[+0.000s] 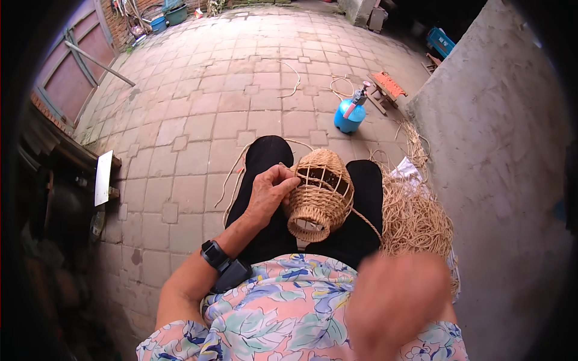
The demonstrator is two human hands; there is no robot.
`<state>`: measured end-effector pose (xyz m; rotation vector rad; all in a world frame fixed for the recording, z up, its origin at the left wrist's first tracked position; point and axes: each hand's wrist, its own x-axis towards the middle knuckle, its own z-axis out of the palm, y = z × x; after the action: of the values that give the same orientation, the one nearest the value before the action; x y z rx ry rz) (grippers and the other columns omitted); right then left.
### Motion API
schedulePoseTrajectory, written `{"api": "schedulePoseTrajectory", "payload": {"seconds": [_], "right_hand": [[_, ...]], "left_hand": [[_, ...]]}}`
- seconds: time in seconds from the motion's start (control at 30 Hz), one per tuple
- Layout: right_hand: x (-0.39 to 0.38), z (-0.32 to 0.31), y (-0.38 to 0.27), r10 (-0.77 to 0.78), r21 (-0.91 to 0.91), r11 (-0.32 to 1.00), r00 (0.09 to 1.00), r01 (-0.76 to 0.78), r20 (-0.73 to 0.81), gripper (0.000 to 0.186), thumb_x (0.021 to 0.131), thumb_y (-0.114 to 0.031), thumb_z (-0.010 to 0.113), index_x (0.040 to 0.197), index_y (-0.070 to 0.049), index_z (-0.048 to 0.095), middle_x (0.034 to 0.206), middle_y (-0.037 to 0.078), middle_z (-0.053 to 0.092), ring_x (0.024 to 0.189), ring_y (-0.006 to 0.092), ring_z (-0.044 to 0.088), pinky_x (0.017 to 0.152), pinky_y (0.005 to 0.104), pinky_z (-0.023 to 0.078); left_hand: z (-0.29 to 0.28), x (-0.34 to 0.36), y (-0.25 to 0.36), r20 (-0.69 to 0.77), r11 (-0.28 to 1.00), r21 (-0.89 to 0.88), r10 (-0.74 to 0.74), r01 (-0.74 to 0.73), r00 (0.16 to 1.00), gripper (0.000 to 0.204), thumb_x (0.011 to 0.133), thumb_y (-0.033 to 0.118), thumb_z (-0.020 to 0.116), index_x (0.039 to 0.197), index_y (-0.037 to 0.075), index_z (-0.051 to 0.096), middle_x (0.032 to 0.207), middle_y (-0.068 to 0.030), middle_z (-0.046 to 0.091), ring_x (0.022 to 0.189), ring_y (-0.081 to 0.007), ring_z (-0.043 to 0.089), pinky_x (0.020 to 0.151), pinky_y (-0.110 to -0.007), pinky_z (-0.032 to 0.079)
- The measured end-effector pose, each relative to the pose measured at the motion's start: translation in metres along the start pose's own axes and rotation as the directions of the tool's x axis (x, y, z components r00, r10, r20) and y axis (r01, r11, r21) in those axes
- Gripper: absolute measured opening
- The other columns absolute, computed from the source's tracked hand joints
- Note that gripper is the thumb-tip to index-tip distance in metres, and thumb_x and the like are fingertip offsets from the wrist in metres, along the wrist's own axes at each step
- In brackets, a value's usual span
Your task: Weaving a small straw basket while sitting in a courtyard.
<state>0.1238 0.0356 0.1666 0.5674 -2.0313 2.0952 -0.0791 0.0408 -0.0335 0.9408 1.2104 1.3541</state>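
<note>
A small woven basket point(322, 210) of tan cord lies on its side across my lap. Its weave is tight at both ends, with bare upright ribs round an open band in the middle. My left hand point(274, 189) grips the basket's left side with thumb and fingers pinched together at the ribs. From the basket's right side a tan cord point(367, 222) runs down toward my right hand point(400, 301). That hand is raised close to the camera and smeared by motion; its fingers and anything in them cannot be made out.
Beside my right leg lies a big heap of loose tan cord point(415, 219). Ahead stand a blue pump spray bottle point(350, 116) and a low stool with an orange seat point(389, 84). A concrete wall point(494, 180) rises at right; a white board point(103, 178) is at left.
</note>
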Motion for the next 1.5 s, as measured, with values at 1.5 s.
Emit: {"api": "schedulePoseTrajectory", "payload": {"seconds": [1.5], "right_hand": [[-0.032, -0.111, 0.139, 0.286, -0.474, 0.509, 0.661, -0.718, -0.694, 0.021, 0.08, -0.021, 0.064, 0.088, -0.001, 0.065, 0.077, 0.014, 0.067, 0.072, 0.0274, 0.066, 0.066, 0.0369, 0.051]], "left_hand": [[0.0, -0.008, 0.004, 0.034, 0.992, 0.111, 0.054, -0.058, 0.998, 0.014, 0.09, 0.013, 0.066, 0.09, 0.0, 0.064, 0.078, -0.0012, 0.063, 0.066, -0.0064, 0.059, 0.059, -0.022, 0.051]]}}
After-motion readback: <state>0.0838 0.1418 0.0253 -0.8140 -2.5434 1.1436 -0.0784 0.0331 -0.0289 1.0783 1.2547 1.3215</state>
